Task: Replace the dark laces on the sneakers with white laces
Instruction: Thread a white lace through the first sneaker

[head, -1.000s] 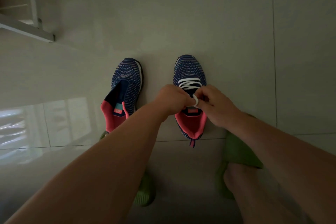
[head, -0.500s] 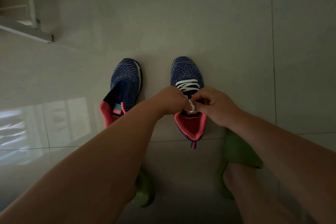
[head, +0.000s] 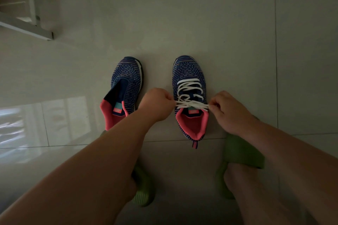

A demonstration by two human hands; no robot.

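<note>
On the tiled floor (head: 201, 14) the left sneaker (head: 126, 86) stands unlaced, no lace visible in the dim light. The left hand (head: 155, 104), fingers curled shut, pinches one end of the white lace (head: 190, 105) knotted across the right sneaker (head: 190, 78). The right hand (head: 230, 111) pinches the other end, pulling it taut; green slippers (head: 243, 153) sit below.

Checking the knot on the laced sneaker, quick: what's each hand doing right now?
Left hand: closed, pinching one side of the white lace.
Right hand: closed, pinching the other side, pulling it taut.
</note>
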